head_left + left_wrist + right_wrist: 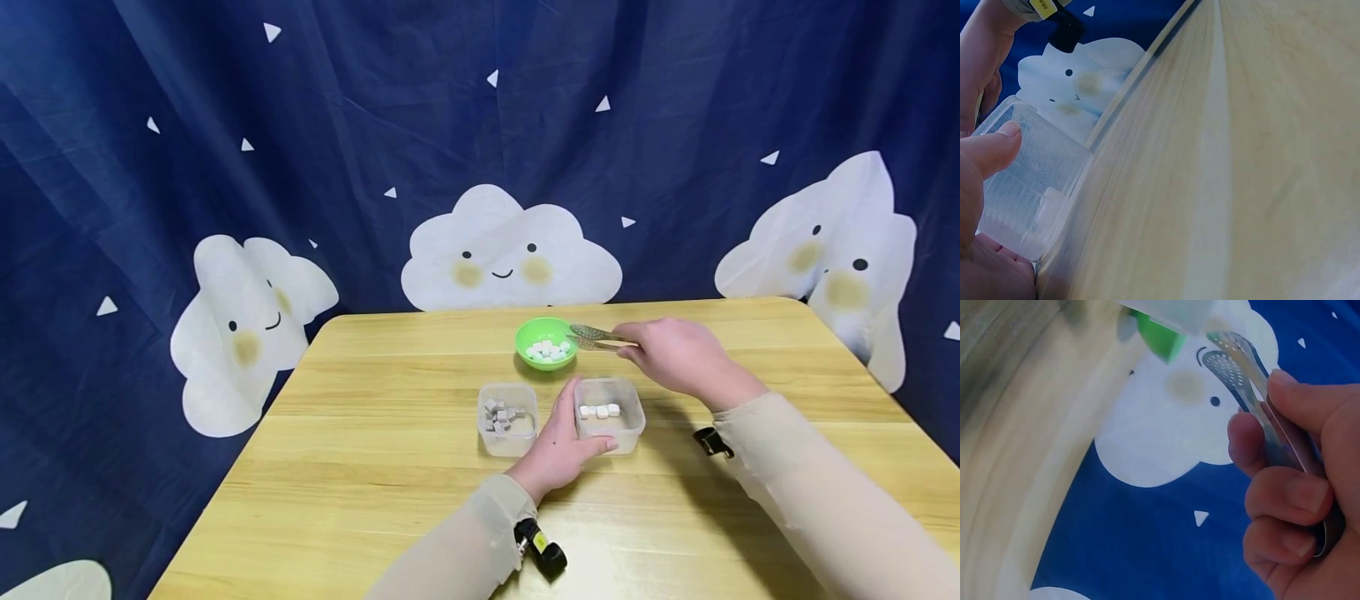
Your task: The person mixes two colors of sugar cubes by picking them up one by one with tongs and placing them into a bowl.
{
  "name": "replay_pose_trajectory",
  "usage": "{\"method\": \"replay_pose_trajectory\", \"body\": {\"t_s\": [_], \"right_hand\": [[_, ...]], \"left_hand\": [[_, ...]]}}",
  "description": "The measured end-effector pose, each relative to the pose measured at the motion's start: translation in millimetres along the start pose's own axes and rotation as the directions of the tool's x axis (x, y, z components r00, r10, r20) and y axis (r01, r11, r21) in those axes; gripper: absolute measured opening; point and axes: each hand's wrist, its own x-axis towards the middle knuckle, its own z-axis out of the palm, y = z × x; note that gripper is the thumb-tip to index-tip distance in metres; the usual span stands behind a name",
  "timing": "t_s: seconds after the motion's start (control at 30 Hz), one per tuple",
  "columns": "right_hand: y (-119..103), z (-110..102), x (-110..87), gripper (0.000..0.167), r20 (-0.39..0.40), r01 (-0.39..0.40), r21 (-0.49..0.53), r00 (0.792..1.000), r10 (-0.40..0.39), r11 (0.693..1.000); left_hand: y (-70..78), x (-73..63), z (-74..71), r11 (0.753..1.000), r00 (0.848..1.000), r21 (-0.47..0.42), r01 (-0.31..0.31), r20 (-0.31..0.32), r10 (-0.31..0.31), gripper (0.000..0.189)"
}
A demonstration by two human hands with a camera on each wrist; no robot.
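My left hand (561,446) grips a clear plastic container (634,417), thumb over its near side and fingers along its left wall. Inside lie several white cubes (602,412) in a row. My right hand (678,354) holds metal tongs (588,332) with perforated tips. The tips stand apart over the right rim of a green bowl (542,330), which holds several white cubes (547,350). In the right wrist view, nothing shows between the tips of the tongs (1229,369). The left wrist view shows the thumb pressed on the container (1054,156).
Just left of the gripped container stands a second clear container (487,437) with several grey cubes (501,415). All stand on a wooden table (360,433). Behind its far edge hangs a dark blue curtain (450,100) with clouds.
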Motion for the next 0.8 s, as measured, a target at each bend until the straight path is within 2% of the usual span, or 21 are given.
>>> {"method": "replay_pose_trajectory", "body": {"t_s": [0.27,0.5,0.8], "right_hand": [[3.0,-17.1,-13.1,0.023,0.060,0.015,0.017,0.998,-0.016,1.000],[4.4,-31.2,-26.5,0.025,0.087,0.068,0.039,0.994,-0.072,0.997],[3.6,-37.3,-42.0,0.024,0.165,0.104,0.067,0.980,-0.114,0.992]], "left_hand": [[-0.5,0.0,0.3,1.000,1.000,0.013,0.005,-0.001,-0.005,0.106],[-1.0,0.1,1.3,1.000,1.000,0.020,0.002,0.004,-0.002,0.106],[-0.4,0.3,1.5,1.000,1.000,-0.002,0.005,0.007,-0.005,0.105]]}}
